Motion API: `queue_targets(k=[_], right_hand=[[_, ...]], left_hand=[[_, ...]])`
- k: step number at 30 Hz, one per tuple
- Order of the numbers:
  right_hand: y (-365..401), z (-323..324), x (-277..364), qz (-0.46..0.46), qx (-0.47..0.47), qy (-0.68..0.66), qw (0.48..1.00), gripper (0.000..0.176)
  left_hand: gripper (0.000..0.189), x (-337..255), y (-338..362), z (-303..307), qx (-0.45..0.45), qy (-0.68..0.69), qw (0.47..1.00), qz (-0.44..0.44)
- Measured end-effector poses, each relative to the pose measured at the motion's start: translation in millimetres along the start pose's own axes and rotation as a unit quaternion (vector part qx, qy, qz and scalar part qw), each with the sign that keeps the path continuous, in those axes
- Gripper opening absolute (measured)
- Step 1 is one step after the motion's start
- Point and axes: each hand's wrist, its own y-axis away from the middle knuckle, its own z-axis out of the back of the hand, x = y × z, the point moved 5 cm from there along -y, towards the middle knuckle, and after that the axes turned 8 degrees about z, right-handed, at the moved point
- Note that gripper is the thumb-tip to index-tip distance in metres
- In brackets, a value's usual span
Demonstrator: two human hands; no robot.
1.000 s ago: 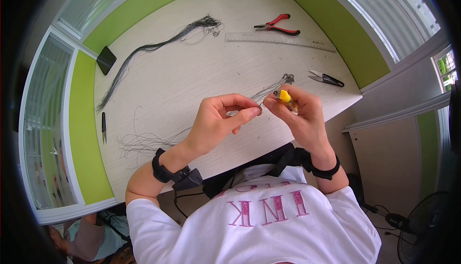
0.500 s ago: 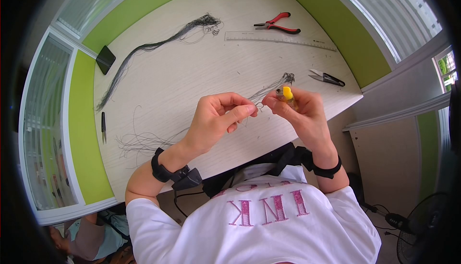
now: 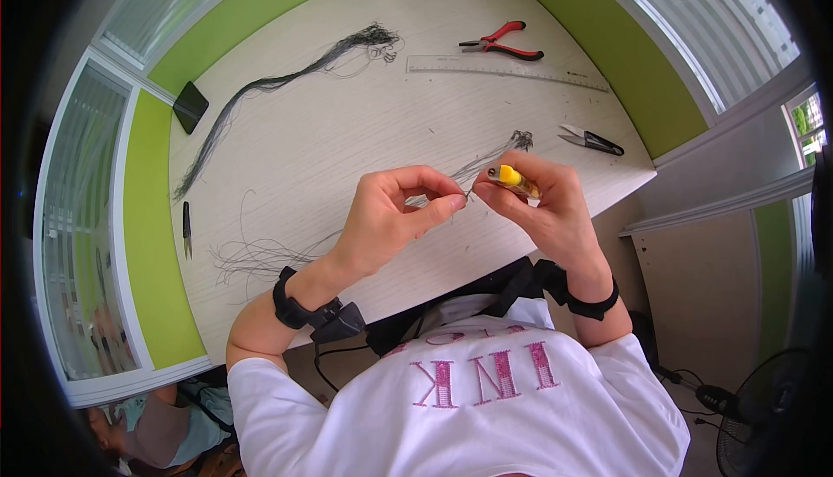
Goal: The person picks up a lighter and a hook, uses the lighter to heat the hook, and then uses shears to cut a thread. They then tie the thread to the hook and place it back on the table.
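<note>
My left hand point(image 3: 382, 221) is closed in a pinch, thumb and index finger together on a thin dark cord point(image 3: 469, 192). Wrapped in my right hand point(image 3: 555, 204) is a yellow lighter point(image 3: 519, 182), tilted with its metal top toward the left. The right fingertips are right at the cord, a short gap from the left ones. Behind both hands lies a bundle of thin grey cords point(image 3: 486, 160) with a knotted dark end point(image 3: 521, 140). Its loose strands point(image 3: 260, 257) fan out left of my left forearm.
On the table point(image 3: 347, 139) lie red-handled pliers point(image 3: 512, 50), a clear ruler point(image 3: 508, 73), black thread snips point(image 3: 599, 142) and a slim pointed black tool point(image 3: 186, 230). A larger dark cord bundle point(image 3: 269, 84) stretches across the far left. Another person's arm point(image 3: 160, 429) shows at lower left.
The lighter has tipped from nearly upright to lying over, its top now toward the left. My fingertips have drawn slightly closer around the cord, whose small loop no longer shows.
</note>
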Motion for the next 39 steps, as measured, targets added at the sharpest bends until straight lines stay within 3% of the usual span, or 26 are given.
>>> queue_targets(k=[6,8,10,13,23,27,33,39], right_hand=[[-4,-3,3,0.045,-0.026,-0.021,0.998,0.009],[-3,0,3,0.056,-0.055,-0.022,0.997,0.008],[-1,6,10,0.138,-0.088,0.047,0.985,0.01],[1,-1,17,0.154,-0.048,0.061,0.985,0.012],[0,-10,9,0.115,-0.035,0.032,0.992,0.01],[0,-10,5,0.094,-0.025,0.013,0.995,0.009],[4,-14,7,0.133,-0.031,0.028,0.99,0.009],[6,-13,-1,0.075,-0.045,-0.019,0.996,0.008]], left_hand=[[0.013,-1,1,-2,0.017,-0.003,1.0,0.012],[0.011,-4,1,0,-0.019,-0.005,1.0,-0.014],[0.009,-6,1,0,-0.034,-0.018,0.998,-0.049],[0.006,-9,3,1,-0.056,-0.047,0.992,-0.102],[0.007,-15,7,-1,-0.091,-0.142,0.966,-0.195],[0.01,-18,10,-3,-0.065,-0.189,0.961,-0.19],[0.011,-16,10,-4,-0.081,-0.175,0.963,-0.188],[0.011,-17,10,-2,-0.088,-0.162,0.962,-0.201]])
